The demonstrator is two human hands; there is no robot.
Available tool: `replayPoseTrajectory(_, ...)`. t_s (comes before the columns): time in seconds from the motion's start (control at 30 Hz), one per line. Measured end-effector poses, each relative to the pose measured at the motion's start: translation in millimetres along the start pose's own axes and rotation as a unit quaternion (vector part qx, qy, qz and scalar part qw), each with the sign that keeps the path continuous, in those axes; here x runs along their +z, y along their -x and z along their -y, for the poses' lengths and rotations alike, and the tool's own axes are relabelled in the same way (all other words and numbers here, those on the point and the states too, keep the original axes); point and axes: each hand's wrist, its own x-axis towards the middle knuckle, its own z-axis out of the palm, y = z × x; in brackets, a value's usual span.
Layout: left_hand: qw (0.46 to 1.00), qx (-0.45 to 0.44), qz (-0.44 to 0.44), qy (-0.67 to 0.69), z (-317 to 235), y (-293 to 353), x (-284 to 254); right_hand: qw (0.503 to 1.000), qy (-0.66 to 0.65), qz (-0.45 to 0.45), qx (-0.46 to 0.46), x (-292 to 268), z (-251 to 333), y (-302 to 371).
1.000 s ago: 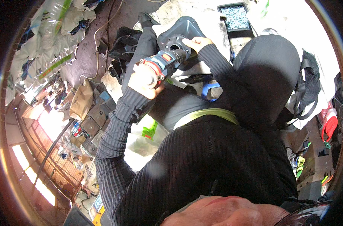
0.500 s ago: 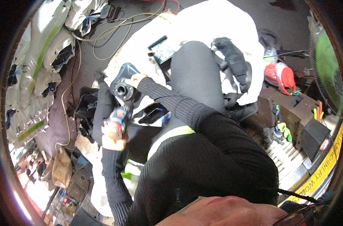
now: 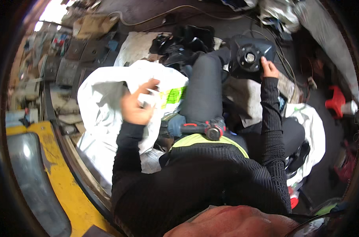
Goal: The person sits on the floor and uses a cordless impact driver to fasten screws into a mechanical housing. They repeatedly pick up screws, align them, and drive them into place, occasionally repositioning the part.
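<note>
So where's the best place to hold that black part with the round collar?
The black part, probably by its near right edge, coming from the person's right, where the right hand holds it: its wide body spreads beyond the round collar, leaving the central hole clear.

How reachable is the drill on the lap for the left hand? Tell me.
Probably yes: the left hand, seemingly empty, is near the drill, nothing visible covers it, and the right hand holds the black flanged part.
</note>
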Motion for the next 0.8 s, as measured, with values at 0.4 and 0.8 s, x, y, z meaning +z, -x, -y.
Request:
replayPoseTrajectory(0.4, 0.885, -0.290, 0.105, -0.349, 265, 91, -27, 0.964, 0.110, 0.241, -0.030, 260, 6, 8)
replayPoseTrajectory(0.8, 0.868, -0.425, 0.155, -0.204, 258, 74, 8, 0.889, -0.034, 0.440, 0.124, 217, 12, 42)
